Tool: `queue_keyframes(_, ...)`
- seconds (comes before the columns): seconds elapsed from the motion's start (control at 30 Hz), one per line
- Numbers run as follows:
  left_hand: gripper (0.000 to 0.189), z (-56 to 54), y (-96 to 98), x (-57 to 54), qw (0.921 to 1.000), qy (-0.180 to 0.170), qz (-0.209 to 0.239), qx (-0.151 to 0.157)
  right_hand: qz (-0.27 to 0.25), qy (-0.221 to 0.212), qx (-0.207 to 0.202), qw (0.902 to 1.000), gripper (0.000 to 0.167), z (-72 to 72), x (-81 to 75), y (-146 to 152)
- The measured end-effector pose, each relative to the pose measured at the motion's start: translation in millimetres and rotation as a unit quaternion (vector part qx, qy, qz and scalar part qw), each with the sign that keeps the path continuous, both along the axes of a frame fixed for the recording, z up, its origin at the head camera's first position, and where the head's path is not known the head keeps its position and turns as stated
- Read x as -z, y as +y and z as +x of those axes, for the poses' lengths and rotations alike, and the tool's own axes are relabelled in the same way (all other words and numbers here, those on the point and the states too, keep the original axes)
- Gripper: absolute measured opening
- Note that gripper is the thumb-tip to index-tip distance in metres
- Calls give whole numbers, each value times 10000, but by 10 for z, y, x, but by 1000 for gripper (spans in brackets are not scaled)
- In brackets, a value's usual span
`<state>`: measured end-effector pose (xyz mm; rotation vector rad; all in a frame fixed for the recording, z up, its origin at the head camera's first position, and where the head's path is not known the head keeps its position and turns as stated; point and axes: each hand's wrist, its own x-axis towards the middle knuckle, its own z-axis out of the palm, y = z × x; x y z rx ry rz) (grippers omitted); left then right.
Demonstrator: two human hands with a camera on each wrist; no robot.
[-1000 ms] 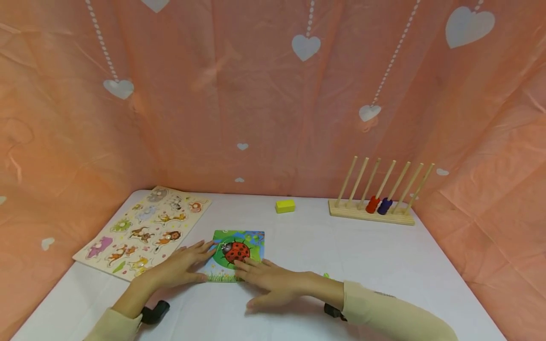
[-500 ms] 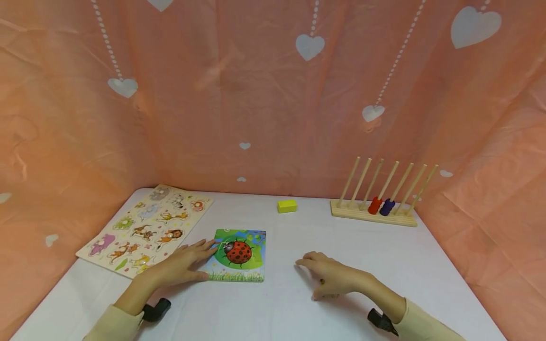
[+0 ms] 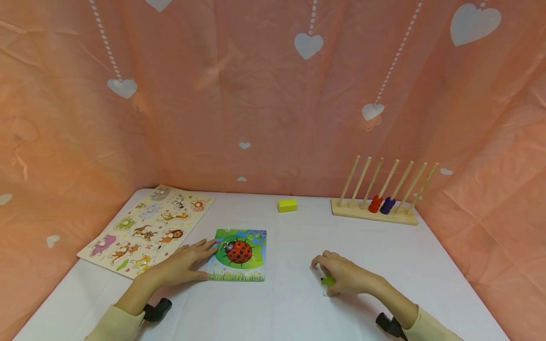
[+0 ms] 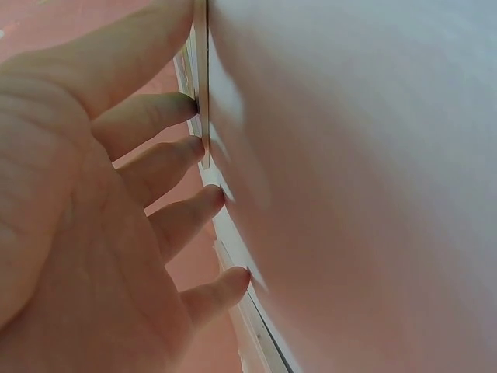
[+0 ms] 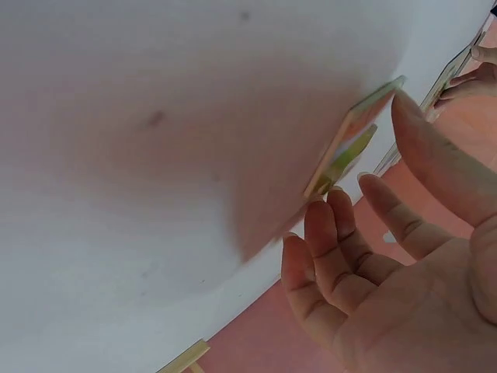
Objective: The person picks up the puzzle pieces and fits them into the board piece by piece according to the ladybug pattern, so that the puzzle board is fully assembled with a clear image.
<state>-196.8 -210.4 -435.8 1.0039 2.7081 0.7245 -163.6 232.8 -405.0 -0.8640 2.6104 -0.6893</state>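
A square ladybug puzzle (image 3: pixel 240 252) lies flat at centre left in the head view. My left hand (image 3: pixel 183 266) rests at its left edge, fingers extended, fingertips on the border and thumb by the lower left corner. In the left wrist view the fingertips meet the puzzle's thin edge (image 4: pixel 203 85). To the right, my right hand (image 3: pixel 351 276) pinches a small flat puzzle piece (image 5: pixel 349 144) between thumb and fingertips. The piece is tilted, with green and orange on its printed face; in the head view the hand covers much of it.
A wooden animal peg puzzle (image 3: pixel 145 227) lies at the left. A yellow block (image 3: pixel 287 205) sits near the back. At the back right stands a wooden peg rack (image 3: pixel 371 215) with a red bead (image 3: pixel 376 204) and a dark blue bead (image 3: pixel 387 206).
My right hand has left the ladybug puzzle, moved right and taken hold of the small puzzle piece. My left hand stays at the puzzle's left edge.
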Motion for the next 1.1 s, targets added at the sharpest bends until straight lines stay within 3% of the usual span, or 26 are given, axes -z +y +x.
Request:
queue_keyframes(0.77,76,-3,-2,11,10000,-63,5,-17,556,289,293,9976,45,9,41,46)
queue_keyframes(1.1,76,1,11,-12,10000,-62,-11,-54,451,384,290,9978,42,-3,50,64)
